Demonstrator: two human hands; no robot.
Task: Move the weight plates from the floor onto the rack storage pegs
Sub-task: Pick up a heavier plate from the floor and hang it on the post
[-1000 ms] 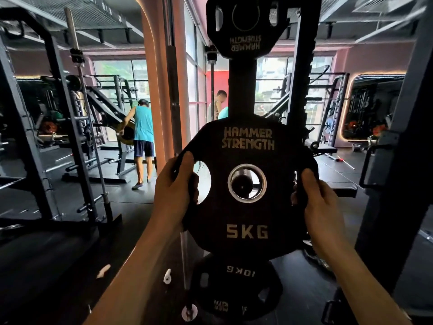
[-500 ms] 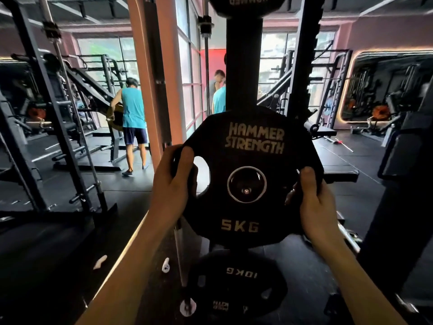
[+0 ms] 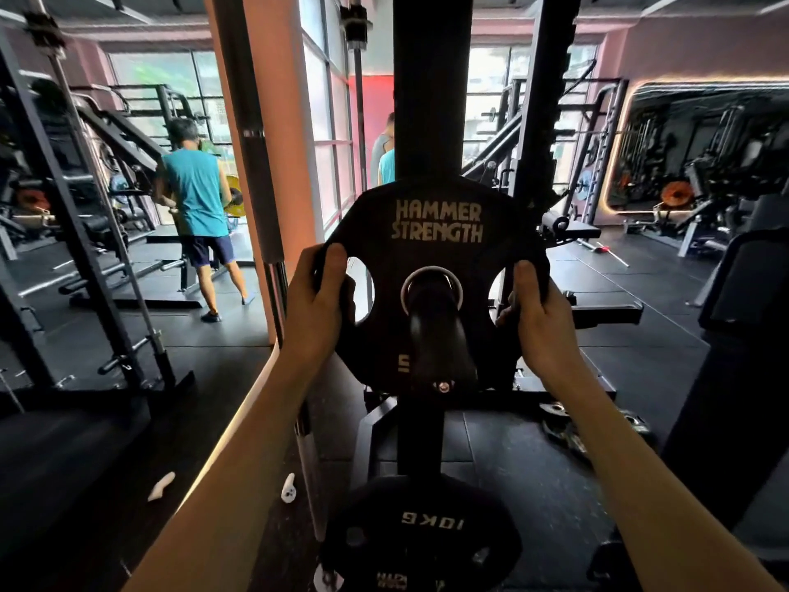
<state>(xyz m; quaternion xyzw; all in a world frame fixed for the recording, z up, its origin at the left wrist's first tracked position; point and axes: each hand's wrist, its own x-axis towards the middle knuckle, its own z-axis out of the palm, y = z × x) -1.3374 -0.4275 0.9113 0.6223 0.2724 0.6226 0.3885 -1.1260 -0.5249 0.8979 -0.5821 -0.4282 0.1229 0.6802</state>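
A black 5 kg weight plate [image 3: 435,224] marked HAMMER STRENGTH is upright in front of me, held by both side grip holes. My left hand [image 3: 318,299] grips its left edge and my right hand [image 3: 536,318] grips its right edge. The rack's black storage peg [image 3: 439,335] passes through the plate's centre hole and sticks out toward me. The peg belongs to the black rack upright [image 3: 425,83] behind the plate. Lower down, a 10 kg plate [image 3: 427,536] hangs on another peg of the same upright.
A person in a teal shirt [image 3: 196,198] stands at a machine to the back left, and another person [image 3: 384,155] shows beside the upright. An orange pillar [image 3: 256,134] rises left of the rack. More plates [image 3: 568,425] lie on the floor at right.
The plate has slid onto the storage peg, whose end now pokes through the centre hole. Both hands keep their grip on it, and my view has tilted down.
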